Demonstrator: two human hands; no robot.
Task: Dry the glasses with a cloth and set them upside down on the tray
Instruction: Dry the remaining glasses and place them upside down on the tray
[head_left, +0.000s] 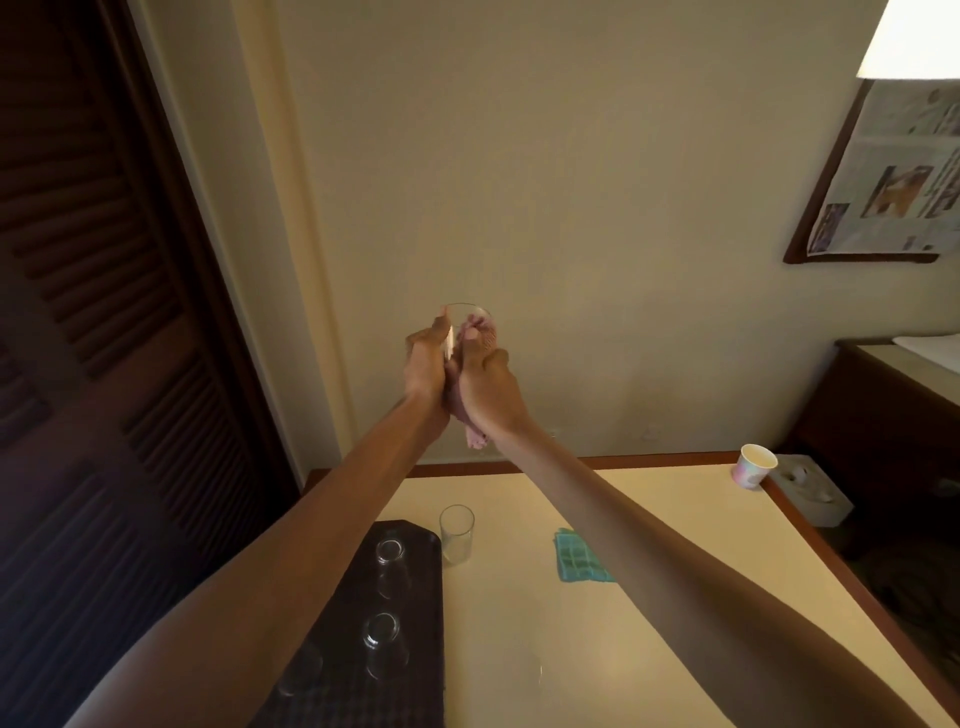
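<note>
Roughly midway, by my reckoning: the left hand (426, 361) grips a clear drinking glass (461, 316) raised well above the cream worktop (649, 571); the right hand (485, 387) is curled round a pinkish cloth (480, 330) pushed into the glass; two clear inverted tumblers (389, 564) already stand on the dark rectangular tray (423, 597); a possible third there is too dim to confirm; one upright clear tumbler (456, 535) waits just beside the tray, seemingly undried.
</note>
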